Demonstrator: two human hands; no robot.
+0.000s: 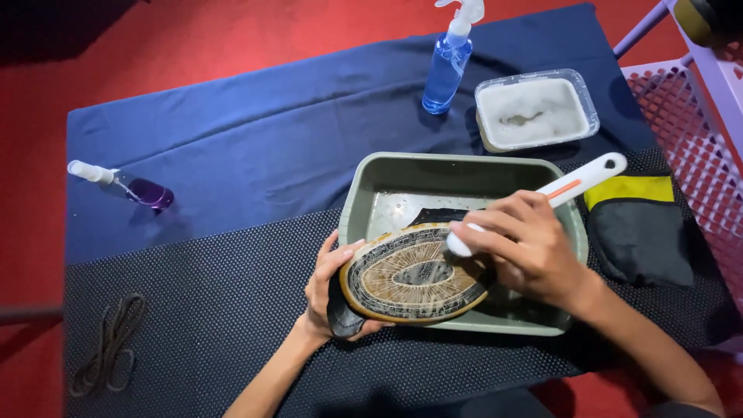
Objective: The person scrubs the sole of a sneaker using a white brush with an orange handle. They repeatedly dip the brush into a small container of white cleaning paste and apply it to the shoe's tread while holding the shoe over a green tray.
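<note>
Here, upturned shoe in left-hand fingers, right-hand fingers around white brush above.

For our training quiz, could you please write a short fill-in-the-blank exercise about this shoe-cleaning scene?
1. The left hand holds a shoe with its ____ facing up.
2. The right hand holds a white brush over a ____ tub.
3. The upright spray bottle holds ____ liquid.
4. The small bottle lying on the cloth holds ____ liquid.

Missing words: sole; green; blue; purple.
</note>
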